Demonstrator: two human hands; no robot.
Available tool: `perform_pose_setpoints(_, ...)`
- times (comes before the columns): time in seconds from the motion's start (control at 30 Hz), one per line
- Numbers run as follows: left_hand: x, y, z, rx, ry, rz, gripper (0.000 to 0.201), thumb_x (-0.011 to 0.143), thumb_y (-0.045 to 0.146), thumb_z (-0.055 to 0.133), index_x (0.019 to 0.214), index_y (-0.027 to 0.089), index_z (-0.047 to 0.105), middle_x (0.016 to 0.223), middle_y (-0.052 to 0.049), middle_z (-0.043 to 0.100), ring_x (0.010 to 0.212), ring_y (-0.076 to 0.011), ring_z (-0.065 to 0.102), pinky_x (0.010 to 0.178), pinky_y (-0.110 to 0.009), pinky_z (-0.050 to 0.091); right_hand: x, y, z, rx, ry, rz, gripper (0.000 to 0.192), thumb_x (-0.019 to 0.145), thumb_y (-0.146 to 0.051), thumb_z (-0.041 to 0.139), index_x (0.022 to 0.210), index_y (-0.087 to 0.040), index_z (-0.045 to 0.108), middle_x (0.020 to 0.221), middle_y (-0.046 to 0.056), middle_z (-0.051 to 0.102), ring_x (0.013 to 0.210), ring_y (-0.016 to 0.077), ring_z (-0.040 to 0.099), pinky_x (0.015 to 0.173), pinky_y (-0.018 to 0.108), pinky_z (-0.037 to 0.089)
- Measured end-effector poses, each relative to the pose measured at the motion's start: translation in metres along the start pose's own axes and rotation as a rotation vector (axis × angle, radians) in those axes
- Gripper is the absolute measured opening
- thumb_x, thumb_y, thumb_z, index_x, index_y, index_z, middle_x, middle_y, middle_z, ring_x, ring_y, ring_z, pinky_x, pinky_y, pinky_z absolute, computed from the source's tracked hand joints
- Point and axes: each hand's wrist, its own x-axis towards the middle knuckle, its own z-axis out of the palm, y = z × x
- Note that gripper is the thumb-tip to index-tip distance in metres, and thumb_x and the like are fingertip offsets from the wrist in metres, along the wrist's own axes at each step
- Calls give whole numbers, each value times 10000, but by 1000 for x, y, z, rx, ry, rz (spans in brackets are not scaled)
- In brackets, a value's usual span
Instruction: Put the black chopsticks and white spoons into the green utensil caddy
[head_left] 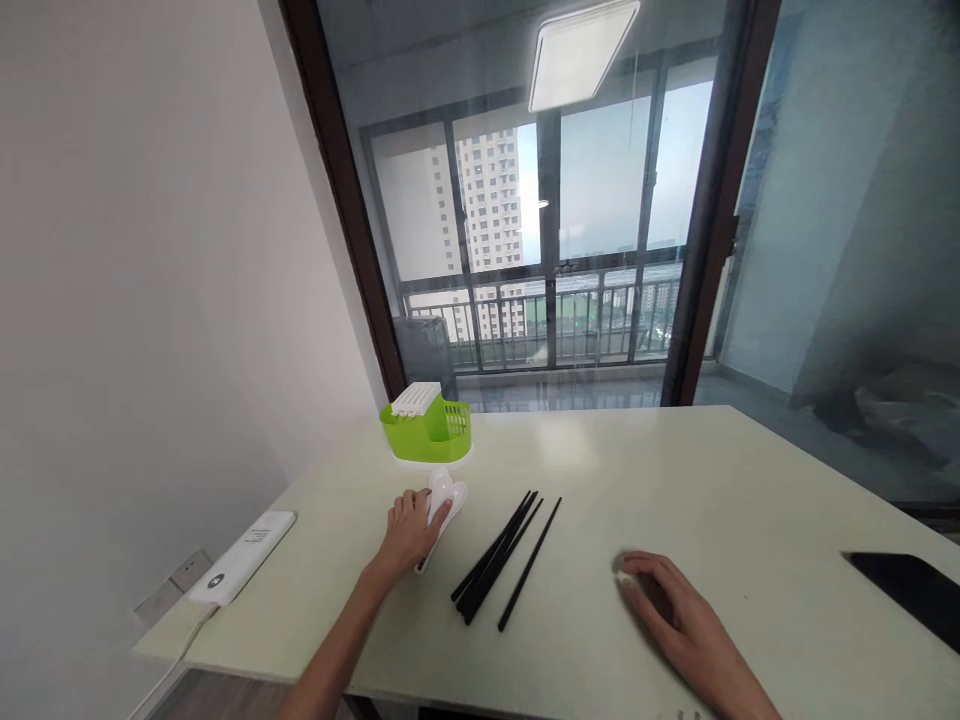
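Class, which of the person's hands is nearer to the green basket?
Left. The left hand rests on white spoons just before the green basket; the right hand lies flat, far right.

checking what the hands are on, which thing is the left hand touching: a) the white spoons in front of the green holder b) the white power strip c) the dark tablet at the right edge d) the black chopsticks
a: the left hand rests its fingers on the white spoons just in front of the green holder, while the black chopsticks lie apart to its right and the right hand lies flat on the table.
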Motion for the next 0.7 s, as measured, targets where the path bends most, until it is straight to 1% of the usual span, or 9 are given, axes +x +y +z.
perform_pose_setpoints(0.1, -3, 0, 6, 53, 12, 58, 715, 893, 662, 500, 1357, 118, 519, 1276, -194, 563, 1200, -350, 513, 1038, -478, 377, 0, 1, 0, -4, -8, 9, 270, 968, -503, 517, 1069, -289, 646, 1252, 60, 675, 1131, 235, 660, 961, 354, 536)
perform_pose_setpoints(0.17, -6, 0, 9, 89, 23, 112, 699, 873, 643, 547, 1330, 114, 527, 1245, -189, 570, 1167, -347, 523, 1015, -470, 397, -1, 3, 0, -3, -8, 11, 267, 966, -507, 518, 1067, -293, 643, 1253, 54, 672, 1131, 232, 660, 963, 352, 533)
perform_pose_setpoints(0.3, -11, 4, 9, 146, 33, 158, 515, 955, 488, 502, 1305, 111, 521, 1220, -184, 587, 1129, -327, 542, 982, -442, 429, -1, 5, 1, -1, -11, 1, 270, 966, -508, 516, 1073, -294, 642, 1248, 57, 672, 1133, 237, 658, 976, 365, 528)
perform_pose_setpoints(0.47, -15, 16, 4, 240, -23, 130, 332, 1002, 303, 444, 1249, 104, 541, 1192, -183, 621, 1115, -322, 586, 945, -429, 463, 0, 9, 3, 0, -9, -9, 264, 964, -502, 523, 1067, -289, 640, 1247, 69, 674, 1146, 247, 651, 983, 380, 526)
perform_pose_setpoints(0.6, -16, 22, 3, 269, -53, 107, 254, 1016, 224, 405, 1187, 128, 567, 1163, -170, 639, 1082, -302, 626, 901, -408, 489, 0, 10, 4, 5, -6, -16, 258, 959, -499, 528, 1065, -294, 645, 1246, 65, 678, 1136, 243, 660, 938, 357, 548)
perform_pose_setpoints(0.7, -17, 23, 4, 279, -39, 115, 280, 1028, 171, 334, 1163, 131, 576, 1157, -173, 636, 1054, -291, 638, 910, -416, 488, 0, 10, 6, 10, -4, -15, 260, 956, -498, 537, 1068, -291, 646, 1243, 71, 679, 1116, 243, 668, 935, 356, 549)
